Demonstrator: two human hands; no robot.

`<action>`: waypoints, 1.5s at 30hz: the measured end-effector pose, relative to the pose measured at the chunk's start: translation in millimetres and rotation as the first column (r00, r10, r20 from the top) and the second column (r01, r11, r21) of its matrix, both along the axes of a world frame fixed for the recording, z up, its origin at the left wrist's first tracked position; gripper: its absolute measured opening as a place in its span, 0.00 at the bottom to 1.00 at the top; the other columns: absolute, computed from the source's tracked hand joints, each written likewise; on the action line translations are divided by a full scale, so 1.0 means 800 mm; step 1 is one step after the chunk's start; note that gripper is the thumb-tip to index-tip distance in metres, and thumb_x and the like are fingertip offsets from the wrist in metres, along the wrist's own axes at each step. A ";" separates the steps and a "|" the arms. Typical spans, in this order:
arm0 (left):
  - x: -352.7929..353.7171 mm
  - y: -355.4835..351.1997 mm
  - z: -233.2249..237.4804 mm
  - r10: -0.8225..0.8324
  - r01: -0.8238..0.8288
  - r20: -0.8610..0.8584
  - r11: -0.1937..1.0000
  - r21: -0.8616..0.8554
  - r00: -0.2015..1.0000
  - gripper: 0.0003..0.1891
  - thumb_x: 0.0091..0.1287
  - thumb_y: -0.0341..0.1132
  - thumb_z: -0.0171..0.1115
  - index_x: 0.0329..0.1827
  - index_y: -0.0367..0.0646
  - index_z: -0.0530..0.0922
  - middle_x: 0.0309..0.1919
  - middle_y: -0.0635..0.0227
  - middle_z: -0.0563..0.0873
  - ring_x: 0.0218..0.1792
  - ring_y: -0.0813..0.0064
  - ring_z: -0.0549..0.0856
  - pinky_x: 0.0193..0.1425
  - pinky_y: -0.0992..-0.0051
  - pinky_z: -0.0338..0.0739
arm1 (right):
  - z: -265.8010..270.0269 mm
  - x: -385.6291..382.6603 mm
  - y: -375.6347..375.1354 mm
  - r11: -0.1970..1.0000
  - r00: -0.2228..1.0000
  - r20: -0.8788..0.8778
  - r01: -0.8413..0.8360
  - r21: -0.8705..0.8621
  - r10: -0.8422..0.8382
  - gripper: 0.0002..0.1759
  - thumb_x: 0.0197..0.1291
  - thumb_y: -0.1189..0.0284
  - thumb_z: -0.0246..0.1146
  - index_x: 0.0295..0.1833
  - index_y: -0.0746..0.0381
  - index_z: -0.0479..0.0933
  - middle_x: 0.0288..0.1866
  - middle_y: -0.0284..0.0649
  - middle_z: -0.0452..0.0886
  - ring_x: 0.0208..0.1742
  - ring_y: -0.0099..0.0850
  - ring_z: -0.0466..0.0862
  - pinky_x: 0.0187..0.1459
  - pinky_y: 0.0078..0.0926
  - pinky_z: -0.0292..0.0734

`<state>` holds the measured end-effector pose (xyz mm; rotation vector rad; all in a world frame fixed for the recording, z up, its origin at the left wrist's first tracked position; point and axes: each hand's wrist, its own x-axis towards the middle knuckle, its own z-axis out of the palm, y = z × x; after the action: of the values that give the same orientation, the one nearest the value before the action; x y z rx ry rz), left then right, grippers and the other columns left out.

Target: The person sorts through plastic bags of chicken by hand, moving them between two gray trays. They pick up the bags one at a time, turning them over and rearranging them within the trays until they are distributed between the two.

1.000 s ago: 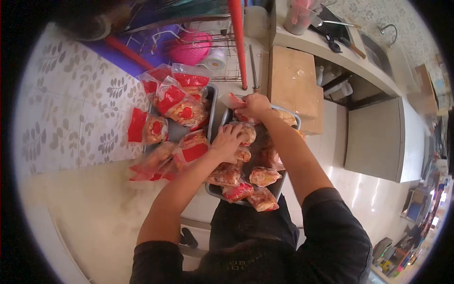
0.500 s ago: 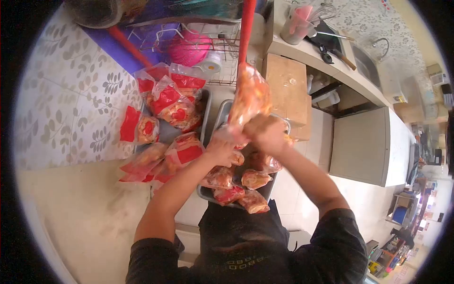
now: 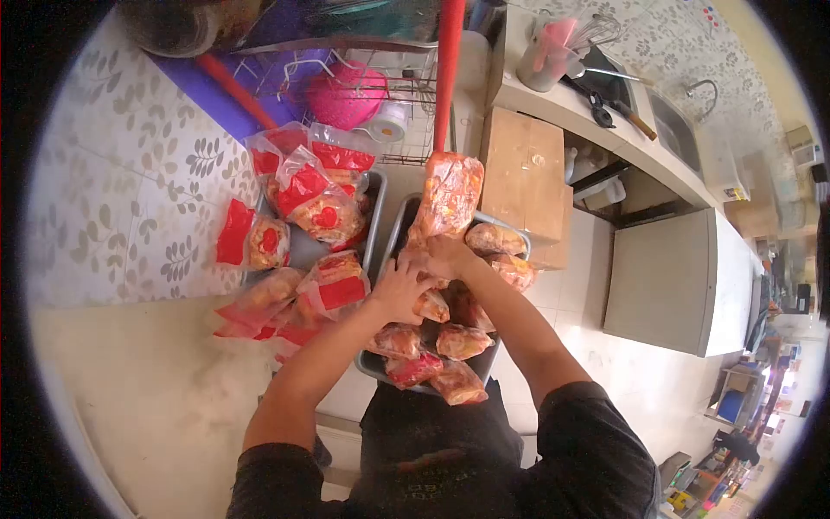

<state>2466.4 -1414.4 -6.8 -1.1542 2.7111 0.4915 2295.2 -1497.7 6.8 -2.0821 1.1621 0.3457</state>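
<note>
A clear plastic bag of reddish-orange marinated meat [image 3: 451, 192] lies over the far end of a grey metal tray [image 3: 370, 362], its filled end pointing away from me. My right hand [image 3: 448, 257] is closed around the bag's near, gathered end. Against it is my left hand [image 3: 399, 290], its thumb and forefinger pinched on the same end and the other fingers partly spread. The exact grip is hidden between the hands. Several smaller packed bags of meat [image 3: 465, 342] lie in the tray below and beside my hands.
Left of it, a second tray [image 3: 375, 208] holds several red-labelled bags of meat [image 3: 324, 208]. A red pole [image 3: 448, 78] stands just beyond the held bag. Cardboard boxes [image 3: 520, 173] sit to the right, below a counter with a sink [image 3: 674, 130]. A wire rack [image 3: 406, 104] is behind.
The held bag, swinging and blurred before, now rests lower and still on the tray's far end. My hands have drawn slightly down and closer together at its gathered end.
</note>
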 end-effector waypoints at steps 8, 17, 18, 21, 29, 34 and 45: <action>0.000 0.014 -0.010 0.082 -0.082 -0.027 0.997 0.017 0.996 0.38 0.48 0.58 0.74 0.62 0.49 0.81 0.71 0.57 0.67 0.71 0.46 0.65 0.71 0.39 0.60 | 0.009 -0.024 -0.067 0.812 0.919 0.067 0.375 -0.447 -0.388 0.40 0.56 0.45 0.67 0.67 0.62 0.73 0.62 0.52 0.80 0.63 0.57 0.78 0.65 0.53 0.71; -0.025 0.030 -0.022 0.149 -0.140 -0.095 0.985 0.103 0.984 0.34 0.47 0.49 0.77 0.60 0.47 0.81 0.73 0.62 0.65 0.68 0.48 0.69 0.68 0.44 0.66 | 0.019 -0.061 -0.127 0.847 0.983 0.132 0.180 -0.500 -0.131 0.41 0.32 0.49 0.81 0.50 0.59 0.75 0.49 0.46 0.79 0.50 0.52 0.81 0.52 0.48 0.79; -0.025 0.030 -0.022 0.149 -0.136 -0.104 0.984 0.117 0.983 0.34 0.48 0.49 0.76 0.60 0.47 0.81 0.72 0.62 0.66 0.67 0.48 0.69 0.67 0.44 0.68 | 0.023 -0.055 -0.102 0.809 0.979 0.150 0.198 -0.554 -0.137 0.42 0.31 0.47 0.82 0.50 0.59 0.76 0.48 0.46 0.79 0.50 0.52 0.81 0.52 0.48 0.79; -0.023 0.017 -0.016 0.165 -0.142 -0.128 0.975 0.169 0.978 0.34 0.48 0.48 0.76 0.60 0.46 0.80 0.72 0.62 0.66 0.65 0.47 0.71 0.67 0.45 0.69 | 0.004 -0.034 -0.055 0.721 0.989 0.040 0.133 -0.680 -0.145 0.34 0.44 0.51 0.76 0.53 0.58 0.74 0.51 0.44 0.77 0.55 0.46 0.80 0.52 0.48 0.78; -0.041 0.044 -0.026 0.079 -0.081 -0.252 0.997 0.003 0.965 0.26 0.53 0.39 0.70 0.58 0.46 0.80 0.70 0.59 0.69 0.64 0.51 0.72 0.68 0.51 0.68 | -0.001 -0.032 0.000 0.634 0.998 -0.049 -0.060 -0.771 0.035 0.21 0.64 0.63 0.57 0.59 0.59 0.71 0.60 0.46 0.76 0.61 0.43 0.76 0.58 0.52 0.72; -0.078 0.068 -0.049 0.074 -0.086 -0.174 0.994 -0.063 0.982 0.15 0.65 0.33 0.58 0.53 0.46 0.83 0.63 0.60 0.76 0.65 0.55 0.72 0.67 0.52 0.67 | -0.009 -0.068 0.079 0.670 0.981 -0.030 -0.153 -0.726 0.192 0.26 0.58 0.67 0.61 0.60 0.68 0.69 0.62 0.56 0.76 0.62 0.47 0.76 0.58 0.45 0.77; -0.090 0.055 -0.086 0.077 -0.077 0.032 0.997 0.021 0.997 0.13 0.65 0.35 0.60 0.50 0.40 0.82 0.52 0.58 0.80 0.58 0.45 0.78 0.53 0.59 0.85 | -0.122 -0.054 0.067 0.908 0.968 -0.235 -0.177 -0.379 0.091 0.38 0.53 0.65 0.70 0.68 0.62 0.64 0.60 0.63 0.75 0.50 0.54 0.86 0.47 0.41 0.86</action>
<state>2394.4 -1370.7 -75.3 -1.2540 2.6362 0.5078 2252.4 -1444.0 -90.6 -2.5403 1.3008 0.4350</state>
